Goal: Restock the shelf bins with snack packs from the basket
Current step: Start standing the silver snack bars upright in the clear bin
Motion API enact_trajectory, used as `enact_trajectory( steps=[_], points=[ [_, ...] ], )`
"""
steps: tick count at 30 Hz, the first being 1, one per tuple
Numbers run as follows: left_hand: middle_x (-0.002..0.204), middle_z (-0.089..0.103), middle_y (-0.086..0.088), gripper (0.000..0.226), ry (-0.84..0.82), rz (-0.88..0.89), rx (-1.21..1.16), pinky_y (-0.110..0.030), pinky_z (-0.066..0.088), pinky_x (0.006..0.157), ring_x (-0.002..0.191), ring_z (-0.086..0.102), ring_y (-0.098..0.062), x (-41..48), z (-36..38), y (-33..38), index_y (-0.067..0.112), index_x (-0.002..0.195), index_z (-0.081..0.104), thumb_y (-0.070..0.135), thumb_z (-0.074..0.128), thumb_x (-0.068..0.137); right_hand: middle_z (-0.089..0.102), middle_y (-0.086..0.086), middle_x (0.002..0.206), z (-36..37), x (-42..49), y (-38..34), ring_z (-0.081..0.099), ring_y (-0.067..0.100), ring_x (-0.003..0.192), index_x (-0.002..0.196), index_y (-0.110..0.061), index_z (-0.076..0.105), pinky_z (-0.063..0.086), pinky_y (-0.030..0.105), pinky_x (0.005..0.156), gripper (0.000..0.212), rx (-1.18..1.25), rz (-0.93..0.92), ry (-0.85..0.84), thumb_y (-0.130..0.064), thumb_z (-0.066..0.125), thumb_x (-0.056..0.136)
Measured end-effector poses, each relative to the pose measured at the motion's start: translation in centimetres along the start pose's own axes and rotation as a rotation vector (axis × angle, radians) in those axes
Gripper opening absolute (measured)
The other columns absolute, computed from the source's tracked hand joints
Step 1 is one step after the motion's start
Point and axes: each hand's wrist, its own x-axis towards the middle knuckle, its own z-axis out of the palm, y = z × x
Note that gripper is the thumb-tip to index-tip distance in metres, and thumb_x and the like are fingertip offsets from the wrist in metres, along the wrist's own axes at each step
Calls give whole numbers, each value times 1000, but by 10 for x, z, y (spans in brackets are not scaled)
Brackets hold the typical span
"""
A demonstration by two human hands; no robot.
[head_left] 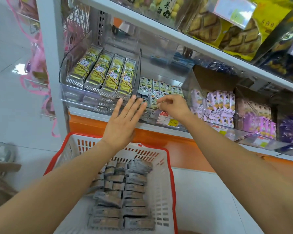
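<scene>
Pinching a pack at the middle bin

Right hand [173,105] curls its fingertips round the edge of a small snack pack [152,103] standing at the front of the middle shelf bin [137,73]. Left hand [123,120], at its 9 o'clock, is spread flat with straight fingers, tips at the clear bin front. Yellow-green packs [101,73] fill the bin at 11 o'clock; purple packs [218,105] sit at 3 o'clock. At 6 o'clock the red-rimmed basket [172,183] holds rows of grey packs [125,191].
</scene>
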Motion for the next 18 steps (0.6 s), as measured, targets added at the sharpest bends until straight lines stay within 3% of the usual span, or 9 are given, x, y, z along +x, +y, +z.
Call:
enact_trajectory(
  steps=[4,8,10,13,15,18],
  points=[
    [163,11,-11,97,-63,-39,17,-51,2,121,151,0,-27,-1,-7,6,12,157,6,20,64,79,68,-2,88,-6,-21,3,58,0,71,104,-12,72,48,11,63,22,81,-174,87,-1,62,88],
    [164,2,-12,96,-160,-58,102,-47,-8,121,151,-7,-30,-7,-18,12,12,157,-5,29,56,84,65,0,99,-8,-51,6,60,8,88,107,-12,70,50,15,77,25,124,-378,131,0,60,87],
    [160,19,-17,94,-170,-59,120,-47,1,119,149,11,-34,-10,-23,18,11,157,8,29,60,81,64,-1,99,-7,-68,11,59,7,88,108,-12,70,49,13,77,25,128,-436,105,-1,61,88],
    [137,47,-19,83,-148,-11,140,-50,30,109,128,40,-37,-10,-25,26,7,147,37,26,71,73,59,-11,93,0,-86,26,57,2,85,108,-14,70,46,9,75,24,107,-457,44,-4,63,88],
    [125,52,-19,68,-133,44,165,-49,37,100,116,45,-36,-10,-27,31,7,135,50,25,70,72,61,-7,94,9,-92,39,60,7,87,108,-17,70,45,11,74,24,102,-422,-2,-6,63,88],
    [117,53,-16,57,-170,75,154,-45,38,94,110,46,-34,-11,-24,36,8,127,55,25,64,72,64,0,100,21,-97,60,60,10,89,109,-19,69,47,17,75,23,62,-356,-65,-11,62,88]
  ],
)
